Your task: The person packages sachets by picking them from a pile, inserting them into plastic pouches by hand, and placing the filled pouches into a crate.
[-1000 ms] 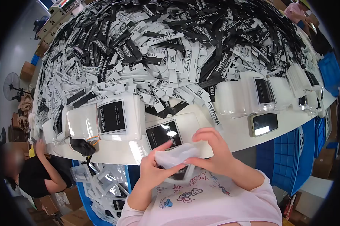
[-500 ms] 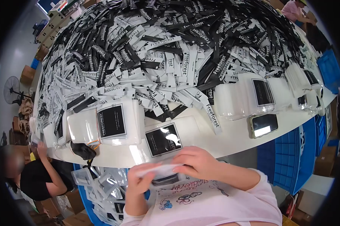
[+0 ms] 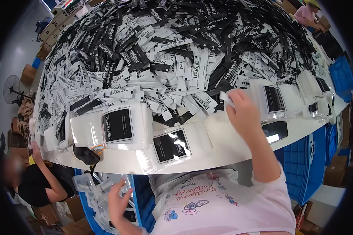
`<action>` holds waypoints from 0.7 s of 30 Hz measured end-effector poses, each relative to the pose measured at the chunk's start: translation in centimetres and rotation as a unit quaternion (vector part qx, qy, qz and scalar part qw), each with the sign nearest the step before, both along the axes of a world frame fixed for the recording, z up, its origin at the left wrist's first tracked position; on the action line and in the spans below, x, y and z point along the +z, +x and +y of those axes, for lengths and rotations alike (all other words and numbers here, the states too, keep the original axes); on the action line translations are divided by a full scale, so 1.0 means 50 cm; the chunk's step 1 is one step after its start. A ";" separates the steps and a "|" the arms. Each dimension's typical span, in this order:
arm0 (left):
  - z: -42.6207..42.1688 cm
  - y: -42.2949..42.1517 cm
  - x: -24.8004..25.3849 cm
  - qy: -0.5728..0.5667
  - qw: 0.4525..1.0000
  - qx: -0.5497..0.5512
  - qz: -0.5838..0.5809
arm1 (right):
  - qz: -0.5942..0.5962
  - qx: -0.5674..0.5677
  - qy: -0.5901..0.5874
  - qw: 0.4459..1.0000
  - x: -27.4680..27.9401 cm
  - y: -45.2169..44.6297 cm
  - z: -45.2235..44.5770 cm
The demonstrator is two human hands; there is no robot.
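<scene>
My right hand reaches over the table's front part, fingers closed on a white stick sachet whose end sticks out past the fingertips. Over a blue bin below the table edge, my left hand has its fingers apart and holds nothing. Filled clear pouches lie in that bin. A flat clear pouch with a black label rests at the table's front edge, between my hands. Behind it, black and white sachets printed "Freeforest" form a large heap.
Stacks of pouches stand at left and right. A phone lies near the right edge, a black object near the left. Blue crates stand at right. Co-workers sit at left and far right.
Both hands were together at my chest around a clear pouch. They have parted, the left down to the bin, the right forward to the white sachet at the heap's edge. The pouch has left my hands.
</scene>
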State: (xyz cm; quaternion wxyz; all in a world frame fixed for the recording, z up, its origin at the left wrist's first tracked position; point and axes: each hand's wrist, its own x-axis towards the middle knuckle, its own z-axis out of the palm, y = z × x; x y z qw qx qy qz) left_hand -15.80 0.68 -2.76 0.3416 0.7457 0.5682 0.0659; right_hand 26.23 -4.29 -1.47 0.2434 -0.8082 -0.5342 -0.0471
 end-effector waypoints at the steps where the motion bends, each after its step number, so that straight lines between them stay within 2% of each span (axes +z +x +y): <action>1: -0.002 0.051 -0.007 0.020 0.998 -0.043 -0.050 | -0.056 0.021 -0.022 0.998 0.002 0.023 0.023; 5: -0.019 0.216 -0.010 0.110 0.946 -0.240 -0.190 | -0.208 0.133 -0.168 0.954 -0.067 0.101 0.092; 7: -0.016 0.255 -0.017 0.173 0.910 -0.309 -0.213 | -0.212 0.151 -0.200 0.945 -0.048 0.121 0.111; 8: -0.014 0.272 -0.020 0.184 0.911 -0.305 -0.206 | -0.208 0.162 -0.219 0.939 -0.044 0.125 0.117; 11: -0.006 0.318 -0.035 0.209 0.914 -0.301 -0.175 | -0.287 0.184 -0.149 0.928 0.016 0.144 0.121; 14: -0.003 0.347 -0.074 0.214 0.918 -0.305 -0.132 | -0.281 0.147 -0.137 0.938 0.052 0.187 0.114; 17: 0.001 0.339 -0.115 0.218 0.915 -0.314 -0.131 | -0.041 0.023 0.003 0.999 0.104 0.141 0.081; 18: 0.001 0.336 -0.113 0.202 0.918 -0.314 -0.134 | 0.084 0.064 0.119 0.987 0.120 0.112 0.061; 19: -0.001 0.333 -0.105 0.186 0.921 -0.313 -0.136 | 0.206 0.102 0.230 0.946 0.124 0.080 0.034; 21: -0.002 0.330 -0.089 0.174 0.923 -0.315 -0.136 | 0.393 0.142 0.360 0.834 0.068 0.024 -0.036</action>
